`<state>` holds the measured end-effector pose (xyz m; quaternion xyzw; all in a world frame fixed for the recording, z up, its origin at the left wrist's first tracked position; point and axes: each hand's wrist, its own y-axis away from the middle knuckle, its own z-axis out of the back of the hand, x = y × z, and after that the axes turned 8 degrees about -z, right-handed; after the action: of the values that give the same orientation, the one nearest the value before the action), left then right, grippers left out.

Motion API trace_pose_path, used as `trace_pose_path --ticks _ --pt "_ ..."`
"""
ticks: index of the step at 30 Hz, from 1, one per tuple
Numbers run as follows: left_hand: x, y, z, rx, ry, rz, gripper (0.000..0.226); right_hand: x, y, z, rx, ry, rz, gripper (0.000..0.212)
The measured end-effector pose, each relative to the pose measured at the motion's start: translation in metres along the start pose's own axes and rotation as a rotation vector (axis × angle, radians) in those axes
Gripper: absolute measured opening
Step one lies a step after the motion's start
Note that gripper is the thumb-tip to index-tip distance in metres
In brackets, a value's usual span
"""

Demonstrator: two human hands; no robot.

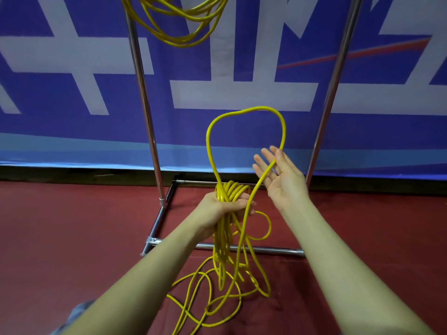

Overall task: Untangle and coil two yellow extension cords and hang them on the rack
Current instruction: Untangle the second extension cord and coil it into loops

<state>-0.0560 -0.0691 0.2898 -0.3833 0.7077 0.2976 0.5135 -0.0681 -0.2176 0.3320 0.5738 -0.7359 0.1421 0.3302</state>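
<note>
- second cord (pixel 229 189) mid-scene: left hand (pixel 223 207) fist-gripped round the gathered coils, rest trailing on near floor
- right hand (pixel 280 175) spread flat, new loop draped over palm; likely slips off, or floor slack snags
- first cord (pixel 179 25) hangs on rack (pixel 145 105), far left
- red floor (pixel 72 226); blue-white banner (pixel 242 93) behind

red floor (pixel 72 226), rack base (pixel 254 249), loose yellow cord (pixel 193 281) on it
</note>
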Motion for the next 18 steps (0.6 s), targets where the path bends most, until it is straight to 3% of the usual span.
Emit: trace_pose_path --ticks 7,13,18 --pt "-0.005 -0.003 -0.011 0.043 0.08 0.013 0.015 0.006 -0.004 0.009 -0.009 0.05 0.017 0.014" --pt "-0.016 -0.015 -0.01 -0.158 0.174 -0.069 0.015 0.0 -0.005 0.024 -0.126 0.656 0.143 0.018" --pt "-0.026 -0.024 0.004 -0.339 0.255 -0.206 0.012 -0.021 0.007 0.024 0.125 1.052 0.188 0.015"
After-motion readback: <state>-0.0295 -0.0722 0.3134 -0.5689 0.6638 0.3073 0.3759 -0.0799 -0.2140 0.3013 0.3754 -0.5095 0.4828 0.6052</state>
